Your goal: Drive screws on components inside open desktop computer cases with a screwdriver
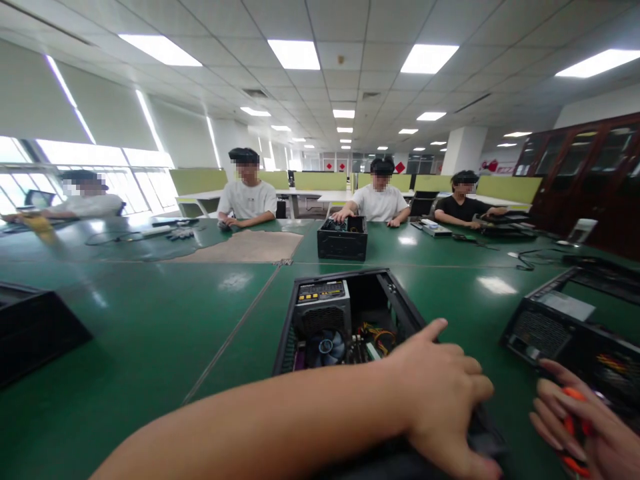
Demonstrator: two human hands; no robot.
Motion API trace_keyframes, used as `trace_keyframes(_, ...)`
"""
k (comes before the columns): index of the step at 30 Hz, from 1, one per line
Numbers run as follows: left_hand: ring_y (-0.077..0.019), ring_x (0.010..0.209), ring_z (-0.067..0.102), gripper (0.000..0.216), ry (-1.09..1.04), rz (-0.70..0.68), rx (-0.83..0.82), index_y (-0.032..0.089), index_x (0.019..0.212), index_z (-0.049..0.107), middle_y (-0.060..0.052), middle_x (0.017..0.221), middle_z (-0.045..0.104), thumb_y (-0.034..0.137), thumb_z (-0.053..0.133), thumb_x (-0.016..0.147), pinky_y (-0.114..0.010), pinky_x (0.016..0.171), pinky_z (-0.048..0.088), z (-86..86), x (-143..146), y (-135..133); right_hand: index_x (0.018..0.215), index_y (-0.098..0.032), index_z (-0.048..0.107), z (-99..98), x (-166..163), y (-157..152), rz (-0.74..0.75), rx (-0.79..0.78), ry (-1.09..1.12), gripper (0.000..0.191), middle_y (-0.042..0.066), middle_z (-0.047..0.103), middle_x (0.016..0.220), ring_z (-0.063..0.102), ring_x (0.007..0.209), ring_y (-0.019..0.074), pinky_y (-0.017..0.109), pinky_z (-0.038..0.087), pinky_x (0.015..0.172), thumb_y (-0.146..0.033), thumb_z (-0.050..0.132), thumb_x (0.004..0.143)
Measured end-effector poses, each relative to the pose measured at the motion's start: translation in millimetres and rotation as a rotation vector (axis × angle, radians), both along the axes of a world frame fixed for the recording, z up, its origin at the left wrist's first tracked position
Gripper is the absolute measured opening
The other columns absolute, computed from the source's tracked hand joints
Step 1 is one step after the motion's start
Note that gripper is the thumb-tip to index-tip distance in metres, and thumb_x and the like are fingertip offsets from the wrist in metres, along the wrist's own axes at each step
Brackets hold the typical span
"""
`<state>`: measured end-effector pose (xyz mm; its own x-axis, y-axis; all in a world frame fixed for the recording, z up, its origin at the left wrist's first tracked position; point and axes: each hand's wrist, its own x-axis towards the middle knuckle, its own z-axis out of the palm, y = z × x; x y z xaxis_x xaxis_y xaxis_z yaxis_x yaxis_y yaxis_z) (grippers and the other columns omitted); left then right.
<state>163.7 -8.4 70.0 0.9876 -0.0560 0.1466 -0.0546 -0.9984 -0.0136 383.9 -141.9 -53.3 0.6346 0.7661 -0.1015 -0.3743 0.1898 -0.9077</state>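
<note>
An open black computer case [300, 313] lies on the green table [150, 347] in front of me, showing its power supply [321, 300], a cooler fan [327, 348] and coloured wires. My left arm reaches across from the lower left. My left hand [443, 393] rests on the case's near right edge, fingers curled over the dark rim and thumb pointing up. My right hand [580, 420], at the bottom right corner, is closed round an orange-handled tool [570, 417]; the tool's tip is hidden.
A second opened case [575, 333] lies to the right, and a smaller black case [343, 239] stands further back. A dark box [30, 327] sits at the left edge, a brown mat [250, 247] beyond. Several people sit across the table with cables and devices.
</note>
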Motion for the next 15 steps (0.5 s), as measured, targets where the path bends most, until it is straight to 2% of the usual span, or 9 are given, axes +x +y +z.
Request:
trace_keyframes(2, -0.0311, 0.107, 0.067, 0.051, 0.05, 0.164, -0.009, 0.017, 0.102, 0.068, -0.01, 0.111, 0.073, 0.059, 0.076, 0.076, -0.071, 0.12, 0.022, 3.6, -8, 27, 0.13, -0.03, 0.057, 1.2, -24, 8, 0.115, -0.036, -0.011, 0.056, -0.006, 0.041, 0.065, 0.031, 0.045, 0.0088, 0.026, 0.039, 0.042, -0.047, 0.078, 0.08)
trace_keyframes(3, -0.0314, 0.11, 0.066, 0.053, 0.074, 0.251, -0.004, 0.018, 0.104, 0.068, -0.01, 0.113, 0.072, 0.062, 0.074, 0.076, -0.071, 0.12, 0.022, 4.8, -15, 43, 0.133, -0.029, 0.054, -0.5, -33, 11, 0.169, -0.048, -0.021, 0.06, -0.007, 0.042, 0.065, 0.03, 0.045, 0.0082, 0.025, 0.038, 0.042, -0.048, 0.079, 0.081)
trace_keyframes(7, -0.0343, 0.111, 0.066, 0.044, 0.075, 0.499, 0.032, 0.017, 0.099, 0.068, -0.01, 0.108, 0.071, 0.057, 0.074, 0.081, -0.073, 0.115, 0.025, 11.8, -71, 115, 0.135, -0.024, 0.047, -27.7, -49, 21, 0.325, -0.085, -0.057, 0.068, -0.01, 0.044, 0.061, 0.028, 0.041, 0.0059, 0.023, 0.035, 0.044, -0.053, 0.078, 0.082)
trace_keyframes(9, -0.0315, 0.113, 0.065, 0.044, 0.078, 0.622, 0.045, 0.016, 0.106, 0.068, -0.009, 0.112, 0.07, 0.055, 0.073, 0.085, -0.066, 0.113, 0.035, 18.5, -112, 149, 0.134, -0.023, 0.046, -49.2, -48, 28, 0.406, -0.087, -0.083, 0.073, -0.009, 0.049, 0.064, 0.028, 0.039, 0.0044, 0.023, 0.033, 0.043, -0.058, 0.078, 0.079)
trace_keyframes(11, -0.0265, 0.113, 0.064, 0.035, 0.081, 0.752, 0.05, 0.015, 0.117, 0.065, -0.01, 0.121, 0.067, 0.043, 0.066, 0.097, -0.052, 0.101, 0.051, 26.5, -155, 176, 0.133, -0.024, 0.044, -68.7, -48, 35, 0.482, -0.066, -0.101, 0.074, -0.008, 0.053, 0.072, 0.025, 0.039, 0.0024, 0.022, 0.03, 0.042, -0.061, 0.078, 0.078)
trace_keyframes(13, -0.0244, 0.109, 0.066, 0.033, 0.037, 0.893, 0.048, 0.015, 0.124, 0.063, -0.01, 0.124, 0.065, 0.037, 0.064, 0.099, -0.046, 0.093, 0.057, 33.5, -191, 197, 0.134, -0.026, 0.043, -81.2, -50, 40, 0.583, -0.057, -0.103, 0.07, -0.008, 0.052, 0.075, 0.023, 0.04, 0.0015, 0.022, 0.028, 0.042, -0.059, 0.076, 0.081)
trace_keyframes(15, -0.0244, 0.108, 0.066, 0.034, -0.067, 1.015, 0.056, 0.016, 0.127, 0.061, -0.011, 0.127, 0.063, 0.035, 0.064, 0.099, -0.045, 0.091, 0.058, 35.8, -213, 209, 0.134, -0.027, 0.043, -85.4, -56, 40, 0.675, -0.083, -0.129, 0.067, -0.008, 0.049, 0.077, 0.023, 0.041, 0.0021, 0.022, 0.026, 0.044, -0.056, 0.075, 0.083)
